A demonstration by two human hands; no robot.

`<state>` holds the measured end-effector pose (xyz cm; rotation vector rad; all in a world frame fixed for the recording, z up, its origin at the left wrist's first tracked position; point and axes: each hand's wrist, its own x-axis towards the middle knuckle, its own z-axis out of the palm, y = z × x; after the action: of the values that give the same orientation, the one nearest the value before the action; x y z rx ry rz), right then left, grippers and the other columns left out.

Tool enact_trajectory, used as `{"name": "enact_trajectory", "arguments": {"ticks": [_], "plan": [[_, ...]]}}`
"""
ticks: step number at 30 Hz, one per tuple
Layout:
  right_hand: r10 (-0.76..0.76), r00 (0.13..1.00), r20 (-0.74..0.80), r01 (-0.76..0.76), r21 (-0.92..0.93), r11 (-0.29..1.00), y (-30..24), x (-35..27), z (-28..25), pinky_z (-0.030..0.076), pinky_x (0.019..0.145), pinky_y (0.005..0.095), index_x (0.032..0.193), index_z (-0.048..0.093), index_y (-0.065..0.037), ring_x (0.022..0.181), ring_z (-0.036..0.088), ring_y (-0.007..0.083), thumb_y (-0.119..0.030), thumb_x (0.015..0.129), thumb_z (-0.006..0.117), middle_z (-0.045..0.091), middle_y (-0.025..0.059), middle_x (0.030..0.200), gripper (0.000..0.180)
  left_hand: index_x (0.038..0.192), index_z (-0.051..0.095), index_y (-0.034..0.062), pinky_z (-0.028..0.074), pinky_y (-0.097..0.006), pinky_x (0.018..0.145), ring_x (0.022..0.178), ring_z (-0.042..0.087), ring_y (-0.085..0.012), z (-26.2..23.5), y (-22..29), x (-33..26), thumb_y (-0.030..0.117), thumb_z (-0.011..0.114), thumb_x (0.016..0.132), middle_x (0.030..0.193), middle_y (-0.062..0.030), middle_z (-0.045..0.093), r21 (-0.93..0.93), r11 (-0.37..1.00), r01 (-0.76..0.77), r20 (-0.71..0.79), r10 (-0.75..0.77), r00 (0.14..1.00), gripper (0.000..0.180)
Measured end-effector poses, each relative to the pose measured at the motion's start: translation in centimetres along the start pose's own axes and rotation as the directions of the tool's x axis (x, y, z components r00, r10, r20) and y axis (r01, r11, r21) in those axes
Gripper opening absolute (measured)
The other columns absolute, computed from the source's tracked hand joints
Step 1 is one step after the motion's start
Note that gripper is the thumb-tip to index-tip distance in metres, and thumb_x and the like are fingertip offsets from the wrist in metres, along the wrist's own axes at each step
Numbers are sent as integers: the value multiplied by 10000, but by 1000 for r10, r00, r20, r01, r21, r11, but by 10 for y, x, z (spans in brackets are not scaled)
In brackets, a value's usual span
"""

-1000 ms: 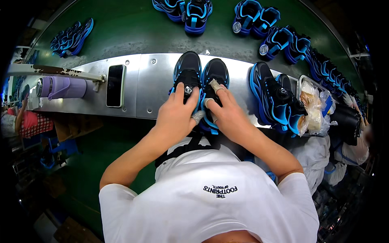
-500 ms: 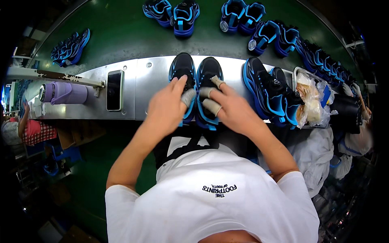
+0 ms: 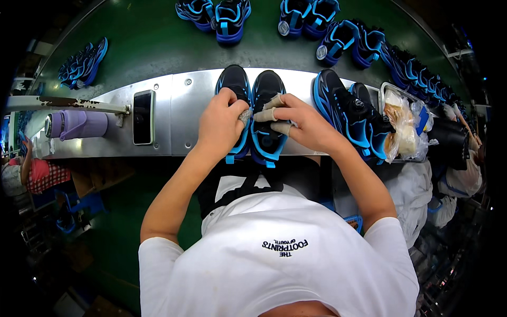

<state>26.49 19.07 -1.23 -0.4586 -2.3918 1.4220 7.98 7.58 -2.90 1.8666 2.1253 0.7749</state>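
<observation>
The pair of black and blue sneakers (image 3: 252,113) is lying side by side on the metal work shelf (image 3: 179,103), with the long axes pointing away from the person, toes toward the green conveyor belt (image 3: 153,42) and heels toward the body. The left hand (image 3: 221,124) is gripping the left sneaker (image 3: 233,87) from above, while the right hand (image 3: 302,124), with taped fingers (image 3: 268,115), is pressing on the right sneaker (image 3: 265,92), fingers pointing left toward the other hand, so both hands are meeting over the middle of the pair, each one nearer to its own shoe

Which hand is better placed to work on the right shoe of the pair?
Probably the right hand: its taped fingers lie over the right shoe, while the left hand rests on the left shoe.
</observation>
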Motion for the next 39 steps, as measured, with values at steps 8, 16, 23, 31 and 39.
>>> {"name": "enact_trajectory", "arguments": {"ticks": [8, 16, 23, 31, 39], "plan": [[-113, 994, 12, 107, -437, 893, -1, 4, 21, 467, 781, 373, 895, 718, -96, 888, 520, 285, -130, 772, 729, 534, 109, 933, 128, 946, 678, 64, 494, -389, 718, 840, 600, -314, 1, -3, -3, -17, 652, 708, 957, -108, 566, -50, 999, 7, -96, -12, 995, 253], [-51, 999, -8, 50, -97, 994, 7, 0, 5, 481, 815, 361, 1015, 741, -126, 884, 560, 271, -110, 774, 741, 558, 101, 903, 242, 1041, 666, 70, 459, -339, 650, 732, 550, -222, -4, -4, 1, -24, 646, 722, 925, -74, 562, -235, 967, 101, -52, -116, 992, 333], [115, 991, 73, -116, 12, 993, 1, 2, -9, 464, 748, 357, 1009, 736, -126, 798, 529, 277, -163, 761, 768, 512, 84, 776, 253, 1071, 673, 72, 388, -260, 605, 642, 434, -133, -16, 0, 4, -56, 643, 713, 877, -39, 533, -327, 926, 188, 11, -195, 981, 382], [179, 982, 65, -170, -132, 977, 3, 10, -9, 454, 720, 331, 1023, 726, -135, 803, 543, 239, -275, 771, 778, 525, 98, 809, 293, 1083, 658, 52, 385, -234, 611, 646, 420, -94, -15, -9, 7, -69, 628, 699, 916, -16, 536, -435, 878, 199, 78, -183, 980, 403], [300, 954, -25, -297, -238, 925, -4, 6, 0, 467, 728, 340, 1027, 726, -123, 831, 555, 249, -267, 761, 786, 530, 102, 818, 309, 1145, 662, 74, 375, -217, 638, 667, 398, -73, -23, -22, 7, -23, 646, 775, 892, 15, 526, -543, 783, 304, 304, -154, 940, 382]]}}
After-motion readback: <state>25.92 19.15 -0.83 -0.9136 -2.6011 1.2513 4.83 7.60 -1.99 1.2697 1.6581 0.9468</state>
